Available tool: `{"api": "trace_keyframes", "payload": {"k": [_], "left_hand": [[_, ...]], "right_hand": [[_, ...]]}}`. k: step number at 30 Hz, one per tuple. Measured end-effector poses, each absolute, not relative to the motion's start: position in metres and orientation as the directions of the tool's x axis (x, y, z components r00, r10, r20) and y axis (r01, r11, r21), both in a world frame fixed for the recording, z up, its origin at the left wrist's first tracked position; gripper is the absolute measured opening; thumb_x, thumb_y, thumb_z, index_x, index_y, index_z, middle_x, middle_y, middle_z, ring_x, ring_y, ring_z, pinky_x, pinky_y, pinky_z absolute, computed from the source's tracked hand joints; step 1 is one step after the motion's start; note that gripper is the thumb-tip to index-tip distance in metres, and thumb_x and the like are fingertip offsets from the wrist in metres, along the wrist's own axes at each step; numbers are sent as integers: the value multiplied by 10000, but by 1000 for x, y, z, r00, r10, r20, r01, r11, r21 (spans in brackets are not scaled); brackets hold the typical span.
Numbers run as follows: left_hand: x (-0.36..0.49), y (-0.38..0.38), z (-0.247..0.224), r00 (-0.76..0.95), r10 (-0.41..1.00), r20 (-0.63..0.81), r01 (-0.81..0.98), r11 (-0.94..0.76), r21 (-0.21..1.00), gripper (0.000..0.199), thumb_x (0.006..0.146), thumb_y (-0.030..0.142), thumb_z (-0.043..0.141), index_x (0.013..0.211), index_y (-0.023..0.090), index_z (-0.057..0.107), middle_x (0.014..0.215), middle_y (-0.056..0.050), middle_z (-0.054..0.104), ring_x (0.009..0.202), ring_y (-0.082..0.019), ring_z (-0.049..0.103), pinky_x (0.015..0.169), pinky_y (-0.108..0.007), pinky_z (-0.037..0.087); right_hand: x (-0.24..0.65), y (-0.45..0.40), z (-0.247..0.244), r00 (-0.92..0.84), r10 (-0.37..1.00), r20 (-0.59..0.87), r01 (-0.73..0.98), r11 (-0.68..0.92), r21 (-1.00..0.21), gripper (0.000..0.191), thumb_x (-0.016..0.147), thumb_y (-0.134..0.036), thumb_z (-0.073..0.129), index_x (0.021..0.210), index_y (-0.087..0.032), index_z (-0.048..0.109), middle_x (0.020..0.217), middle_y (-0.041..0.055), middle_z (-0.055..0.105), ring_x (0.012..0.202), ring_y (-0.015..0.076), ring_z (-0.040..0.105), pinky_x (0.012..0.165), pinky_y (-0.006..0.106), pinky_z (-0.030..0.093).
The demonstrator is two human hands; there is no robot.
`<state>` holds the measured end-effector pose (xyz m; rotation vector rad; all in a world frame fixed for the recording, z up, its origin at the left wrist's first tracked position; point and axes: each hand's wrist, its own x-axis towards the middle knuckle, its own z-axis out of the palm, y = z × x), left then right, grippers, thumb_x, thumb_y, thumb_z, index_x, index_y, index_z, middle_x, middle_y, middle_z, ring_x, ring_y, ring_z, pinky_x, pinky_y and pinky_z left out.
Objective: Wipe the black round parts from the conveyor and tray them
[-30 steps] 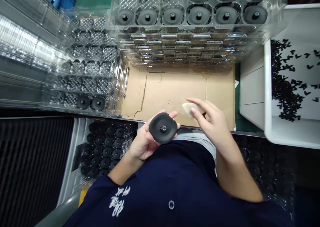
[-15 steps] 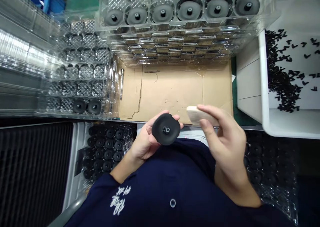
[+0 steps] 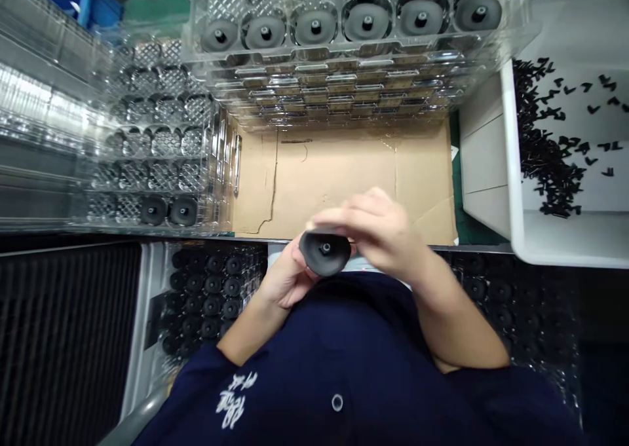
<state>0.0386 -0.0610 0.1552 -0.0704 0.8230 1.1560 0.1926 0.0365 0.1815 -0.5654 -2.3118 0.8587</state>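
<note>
In front of my body, my left hand [image 3: 289, 277] grips a black rounded disc [image 3: 324, 262] with a small hollow stud in its middle, stud side facing up at me. My right hand [image 3: 381, 233], blurred by motion, is closed over a pale flat pad [image 3: 310, 226]. Only a sliver of this pad shows at the disc's far upper edge; my fingers cover the rest. Whether the pad presses on the disc or just hovers over its rim, I cannot tell.
A stack of clear plastic trays [image 3: 314, 73] with similar discs rises behind the cardboard [image 3: 344, 171]. More clear trays [image 3: 162, 151] stand left, two discs in the front row. On the right, a white bin [image 3: 511, 171] holds many small black pieces [image 3: 545, 151].
My right hand has moved left with the pale pad, from beside the disc to its far edge. The disc has shifted slightly and looks more tilted in my left hand.
</note>
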Motion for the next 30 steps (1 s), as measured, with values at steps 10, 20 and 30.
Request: {"api": "trace_keyframes", "payload": {"k": [10, 20, 30], "left_hand": [[33, -58, 160, 157, 855, -494, -799, 404, 446, 632, 517, 385, 898, 1103, 287, 682, 1135, -28, 714, 983, -212, 693, 800, -241, 561], [35, -58, 157, 90, 852, -516, -737, 405, 541, 579, 618, 236, 860, 1157, 213, 649, 1117, -54, 704, 1006, -208, 670, 913, -285, 515], [32, -61, 161, 127, 867, -482, -706, 421, 569, 571, 590, 304, 878, 1120, 219, 682, 1032, -56, 731, 979, -228, 688, 899, -310, 537]], "right_hand": [[226, -13, 117, -346, 902, -258, 422, -96, -902, 262, 892, -356, 571, 1086, -226, 689, 1080, 38, 713, 963, 199, 667, 783, 316, 522], [176, -16, 201, -565, 691, 450, 351, 695, -627, 257, 905, -126, 502, 1144, -121, 595, 806, 37, 697, 680, 123, 587, 662, 303, 425], [183, -18, 194, -631, 649, 424, 301, 709, -637, 261, 911, -123, 487, 1153, -129, 583, 820, 26, 694, 681, 115, 574, 669, 289, 400]]}}
